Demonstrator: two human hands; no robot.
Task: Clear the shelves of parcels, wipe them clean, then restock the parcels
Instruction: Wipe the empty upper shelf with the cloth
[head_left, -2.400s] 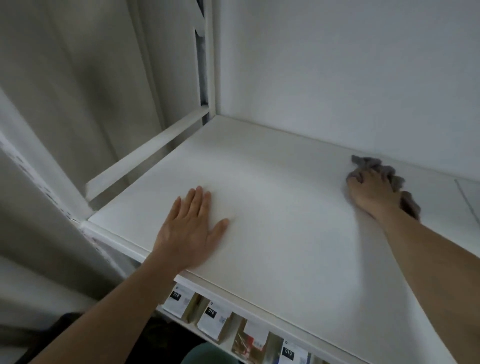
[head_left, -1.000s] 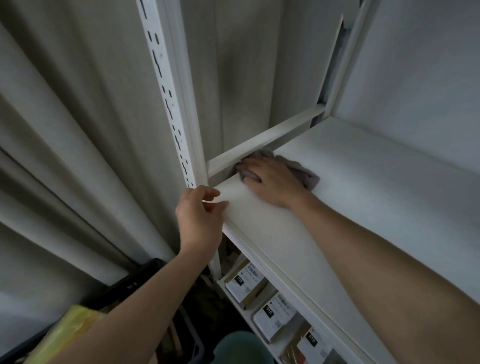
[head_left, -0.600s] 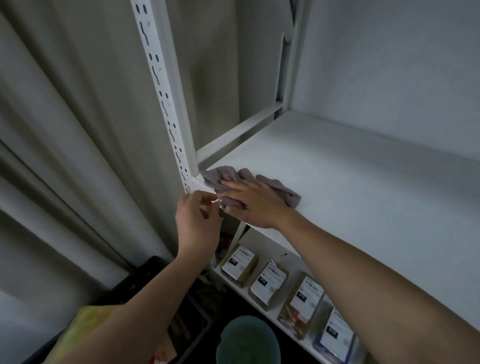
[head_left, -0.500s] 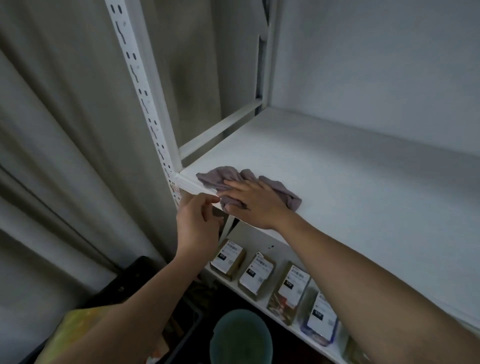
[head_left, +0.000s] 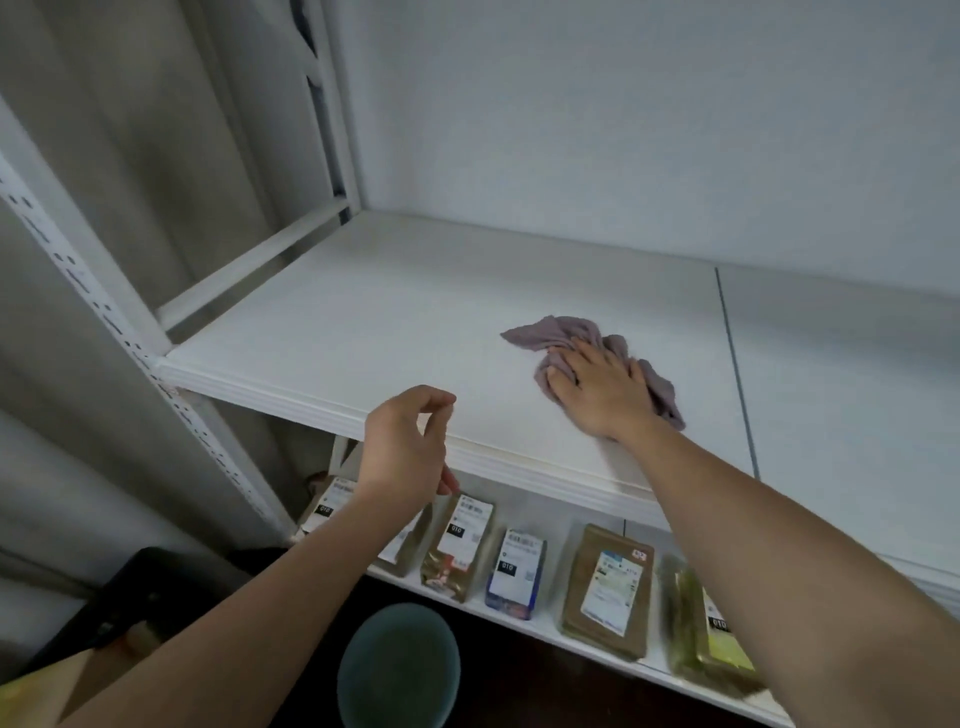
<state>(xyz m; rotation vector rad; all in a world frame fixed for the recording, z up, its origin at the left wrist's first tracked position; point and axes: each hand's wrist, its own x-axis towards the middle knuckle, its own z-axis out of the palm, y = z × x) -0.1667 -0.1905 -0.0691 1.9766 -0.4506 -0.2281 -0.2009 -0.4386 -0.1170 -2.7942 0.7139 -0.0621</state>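
Now, cloth: we've got it bunched flat on the upper shelf, toward the middle, so the wipe covers a wide strip.
Right hand: fingers straight, palm pressing down on the cloth for friction, nothing clutched.
Left hand: loosely curled at the shelf's front lip, holding nothing, ready to brace us.
Parcels: standing in a row on the lower shelf, labels out, clear of the wiping.

The right hand covers the middle of the mauve cloth, the left hand and forearm hide parts of the leftmost parcels on the lower shelf, whose label print is too small to read, and the olive parcel is blurred.
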